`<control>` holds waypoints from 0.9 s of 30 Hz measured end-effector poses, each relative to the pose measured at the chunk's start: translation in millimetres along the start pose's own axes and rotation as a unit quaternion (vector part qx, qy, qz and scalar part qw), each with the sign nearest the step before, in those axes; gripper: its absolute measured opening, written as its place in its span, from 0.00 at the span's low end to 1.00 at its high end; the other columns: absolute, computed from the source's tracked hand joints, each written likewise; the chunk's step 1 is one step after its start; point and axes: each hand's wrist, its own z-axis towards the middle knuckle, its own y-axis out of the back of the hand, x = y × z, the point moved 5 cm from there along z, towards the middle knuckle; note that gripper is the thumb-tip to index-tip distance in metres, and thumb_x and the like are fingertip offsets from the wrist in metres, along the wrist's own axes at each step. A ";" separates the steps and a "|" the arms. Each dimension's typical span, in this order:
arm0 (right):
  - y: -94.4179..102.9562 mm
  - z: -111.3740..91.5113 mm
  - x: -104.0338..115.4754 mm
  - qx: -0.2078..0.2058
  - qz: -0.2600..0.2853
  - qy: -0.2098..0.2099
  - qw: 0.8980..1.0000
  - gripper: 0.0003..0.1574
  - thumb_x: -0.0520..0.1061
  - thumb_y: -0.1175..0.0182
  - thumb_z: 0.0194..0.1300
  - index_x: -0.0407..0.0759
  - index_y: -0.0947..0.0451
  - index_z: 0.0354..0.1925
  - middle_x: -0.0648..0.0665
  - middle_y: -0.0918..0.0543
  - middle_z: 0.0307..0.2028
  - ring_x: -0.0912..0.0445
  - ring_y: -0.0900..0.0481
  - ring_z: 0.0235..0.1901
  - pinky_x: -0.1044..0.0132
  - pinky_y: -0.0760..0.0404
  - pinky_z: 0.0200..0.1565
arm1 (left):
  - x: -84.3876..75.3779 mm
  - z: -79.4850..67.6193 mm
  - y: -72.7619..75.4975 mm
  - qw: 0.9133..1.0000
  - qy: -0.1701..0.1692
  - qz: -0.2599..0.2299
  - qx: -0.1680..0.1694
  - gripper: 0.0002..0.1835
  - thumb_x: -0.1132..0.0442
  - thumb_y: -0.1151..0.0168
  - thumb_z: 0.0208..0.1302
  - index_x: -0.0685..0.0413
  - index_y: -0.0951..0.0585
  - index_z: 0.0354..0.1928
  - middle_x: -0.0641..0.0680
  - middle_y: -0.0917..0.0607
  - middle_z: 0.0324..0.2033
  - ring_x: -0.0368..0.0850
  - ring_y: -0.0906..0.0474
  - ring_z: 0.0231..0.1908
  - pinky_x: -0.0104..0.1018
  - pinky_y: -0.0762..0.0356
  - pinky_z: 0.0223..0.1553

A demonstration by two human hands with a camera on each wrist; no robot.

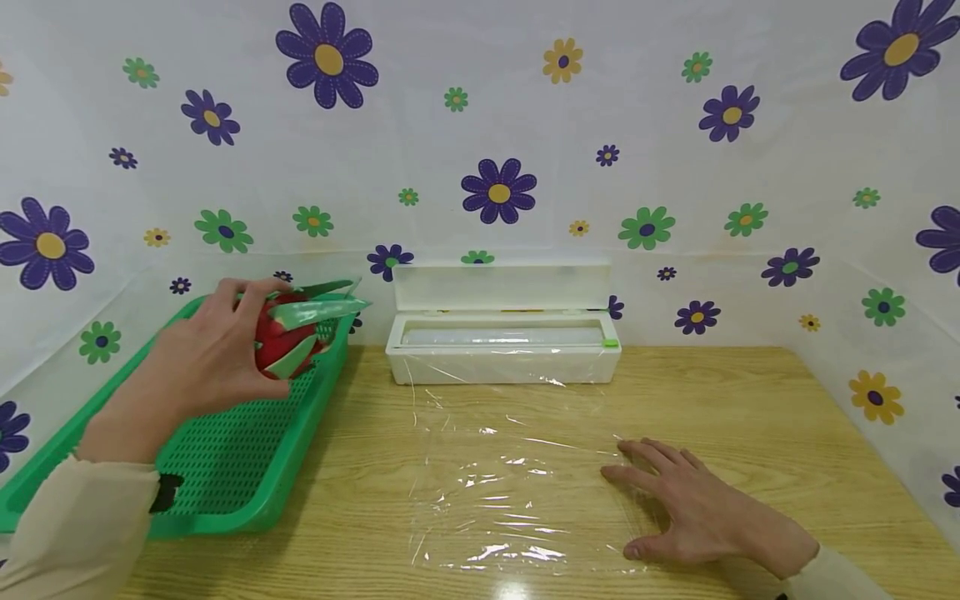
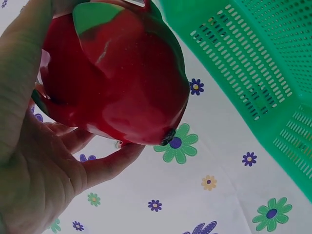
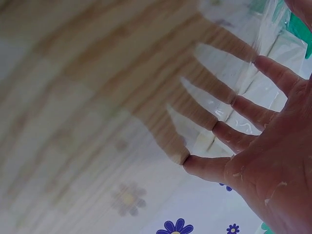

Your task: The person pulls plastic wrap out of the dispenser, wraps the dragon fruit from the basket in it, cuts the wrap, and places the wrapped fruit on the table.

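In the head view my left hand (image 1: 206, 350) grips a red dragon fruit (image 1: 283, 337) with green leaf tips, above the far end of the green basket (image 1: 277, 500). The left wrist view shows the fruit's smooth red skin (image 2: 117, 83) and its dark end, with fingers curled round it. A sheet of clear cling film (image 1: 495, 483) lies over the table, drawn out from a white dispenser box (image 1: 502, 367). At the film's right edge my right hand (image 1: 686, 508) rests with spread fingers, fingertips on the tabletop in the right wrist view.
The dispenser's lid (image 1: 502, 287) stands raised at the back, a film roll (image 1: 502, 336) inside and a small green piece (image 1: 610, 342) at its right end. A flower-patterned white sheet (image 1: 562, 167) hangs behind and beside the wooden table (image 1: 750, 417).
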 end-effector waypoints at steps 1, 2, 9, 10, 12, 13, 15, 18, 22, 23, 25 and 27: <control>-0.1 0.1 0.1 0.000 0.000 0.000 1.000 0.51 0.77 0.35 0.55 0.58 0.29 0.70 0.37 0.30 0.71 0.31 0.31 0.67 0.21 0.28 0.51 | -1.2 -0.1 -0.3 1.000 -0.002 0.001 0.001 0.56 0.52 0.22 0.41 0.50 0.43 0.73 0.70 0.31 0.57 0.58 0.21 0.33 0.50 0.20 0.21; -0.1 0.1 0.1 0.001 -0.001 0.000 1.000 0.51 0.77 0.35 0.55 0.58 0.29 0.70 0.37 0.30 0.71 0.31 0.31 0.67 0.21 0.28 0.51 | -2.5 -0.3 -0.5 1.000 -0.003 -0.001 0.002 0.57 0.52 0.22 0.41 0.50 0.43 0.73 0.70 0.31 0.57 0.57 0.21 0.32 0.49 0.20 0.20; -0.5 0.4 0.9 0.001 -0.003 0.000 1.000 0.51 0.78 0.35 0.56 0.59 0.30 0.71 0.38 0.31 0.72 0.33 0.31 0.68 0.23 0.28 0.53 | -10.4 -0.9 -0.3 1.000 -0.009 -0.006 -0.006 0.56 0.53 0.22 0.42 0.49 0.43 0.73 0.70 0.31 0.58 0.58 0.21 0.34 0.51 0.20 0.22; -0.6 0.5 1.1 0.002 -0.001 0.000 1.000 0.51 0.78 0.35 0.56 0.59 0.30 0.71 0.39 0.31 0.72 0.33 0.31 0.68 0.24 0.28 0.53 | -11.4 -0.7 -0.3 1.000 -0.009 -0.007 -0.007 0.56 0.53 0.22 0.41 0.49 0.43 0.73 0.70 0.31 0.58 0.59 0.21 0.35 0.51 0.19 0.22; -1.0 0.9 1.2 0.003 0.001 0.001 1.000 0.51 0.78 0.36 0.56 0.59 0.30 0.71 0.39 0.32 0.72 0.34 0.31 0.68 0.24 0.28 0.53 | -13.1 -0.1 -0.6 1.000 -0.011 -0.007 -0.010 0.55 0.53 0.23 0.41 0.48 0.42 0.73 0.69 0.31 0.59 0.59 0.21 0.36 0.50 0.20 0.22; -1.1 1.1 1.2 0.004 0.001 0.000 1.000 0.51 0.78 0.36 0.56 0.59 0.30 0.72 0.39 0.32 0.72 0.34 0.32 0.68 0.24 0.28 0.53 | -13.8 0.1 -0.8 1.000 -0.012 -0.007 -0.012 0.55 0.53 0.23 0.41 0.48 0.42 0.73 0.69 0.31 0.59 0.59 0.21 0.36 0.49 0.20 0.22; -1.0 1.4 1.3 0.005 0.003 0.000 1.000 0.51 0.78 0.36 0.56 0.59 0.30 0.72 0.39 0.32 0.73 0.33 0.32 0.68 0.23 0.28 0.53 | -15.3 0.3 -1.6 1.000 -0.016 -0.007 -0.013 0.56 0.54 0.23 0.41 0.49 0.42 0.73 0.70 0.31 0.59 0.59 0.22 0.36 0.49 0.21 0.21; -0.3 1.3 0.7 0.009 0.007 -0.006 1.000 0.51 0.77 0.35 0.56 0.60 0.30 0.72 0.38 0.32 0.73 0.33 0.32 0.69 0.22 0.29 0.53 | -17.3 0.0 -2.9 1.000 -0.018 -0.009 -0.015 0.56 0.54 0.22 0.40 0.49 0.42 0.73 0.70 0.31 0.58 0.58 0.22 0.35 0.48 0.21 0.21; 0.7 0.6 0.3 0.015 0.013 -0.013 1.000 0.50 0.77 0.35 0.56 0.60 0.30 0.71 0.37 0.32 0.73 0.31 0.33 0.69 0.20 0.31 0.53 | -22.5 -1.1 -2.7 1.000 -0.021 -0.012 -0.019 0.56 0.53 0.22 0.40 0.49 0.42 0.72 0.69 0.30 0.58 0.59 0.21 0.37 0.49 0.20 0.22; 0.8 0.4 0.4 0.017 0.015 -0.013 1.000 0.50 0.77 0.35 0.56 0.59 0.30 0.71 0.37 0.32 0.73 0.30 0.33 0.69 0.20 0.31 0.53 | -24.5 -1.2 -2.2 0.999 -0.024 -0.013 -0.022 0.56 0.53 0.21 0.39 0.49 0.42 0.72 0.69 0.30 0.58 0.59 0.21 0.37 0.50 0.19 0.22; 0.9 0.2 0.5 0.018 0.018 -0.014 1.000 0.50 0.77 0.35 0.57 0.59 0.30 0.71 0.37 0.33 0.73 0.29 0.34 0.69 0.19 0.32 0.53 | -29.1 -1.5 -0.9 0.999 -0.029 -0.015 -0.025 0.56 0.54 0.21 0.39 0.50 0.42 0.72 0.69 0.30 0.57 0.60 0.21 0.38 0.50 0.18 0.23; 0.8 0.1 0.5 0.018 0.019 -0.014 1.000 0.50 0.77 0.36 0.57 0.59 0.30 0.72 0.37 0.33 0.73 0.29 0.34 0.69 0.19 0.32 0.53 | -33.8 -1.7 0.4 0.999 -0.034 -0.019 -0.027 0.56 0.53 0.21 0.40 0.49 0.42 0.72 0.68 0.30 0.57 0.60 0.21 0.38 0.51 0.18 0.24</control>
